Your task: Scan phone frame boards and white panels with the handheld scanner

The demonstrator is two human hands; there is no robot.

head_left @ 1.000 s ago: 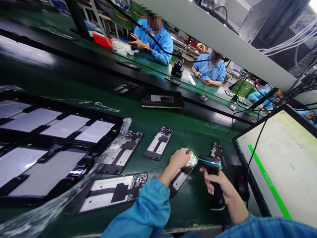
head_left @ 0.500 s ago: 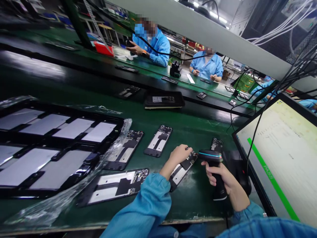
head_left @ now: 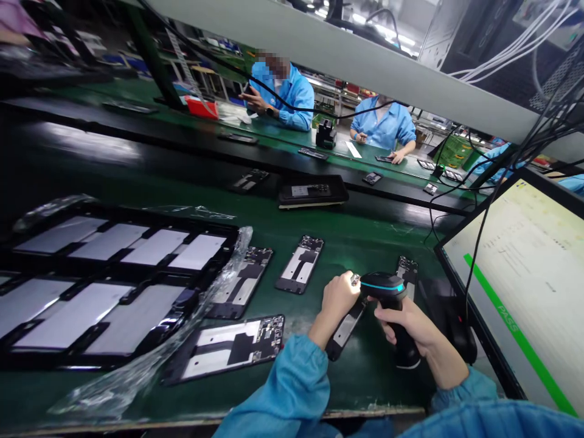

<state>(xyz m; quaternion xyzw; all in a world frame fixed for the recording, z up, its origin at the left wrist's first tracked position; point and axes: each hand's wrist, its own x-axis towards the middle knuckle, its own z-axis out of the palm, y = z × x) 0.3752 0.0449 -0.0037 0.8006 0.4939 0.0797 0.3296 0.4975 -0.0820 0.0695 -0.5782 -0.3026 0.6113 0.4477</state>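
Observation:
My right hand (head_left: pixel 406 319) is wrapped round the handle of a black barcode scanner (head_left: pixel 382 283) with a lit blue strip. Its head points left, at my left hand (head_left: pixel 340 301). Closed fingers of that hand pinch a small shiny part (head_left: pixel 354 280), brightly lit, close in front of the scanner; its kind is too small to tell. Below both hands an opened phone body (head_left: pixel 347 331) lies on the green bench, its upper part hidden by my left hand and the scanner. Another opened phone (head_left: pixel 408 271) lies behind the scanner.
Several opened phones, such as one (head_left: pixel 300 264), lie left of my hands. A black tray (head_left: pixel 121 284) of panels in clear film fills the left. A monitor (head_left: pixel 524 292) showing PASS stands right. Farther back are a black box (head_left: pixel 312 193) and two people in blue.
My left hand has lifted slightly from the phone body and turned, and the small shiny part now shows at its fingertips. The scanner has moved slightly closer to it. The camera view has shifted.

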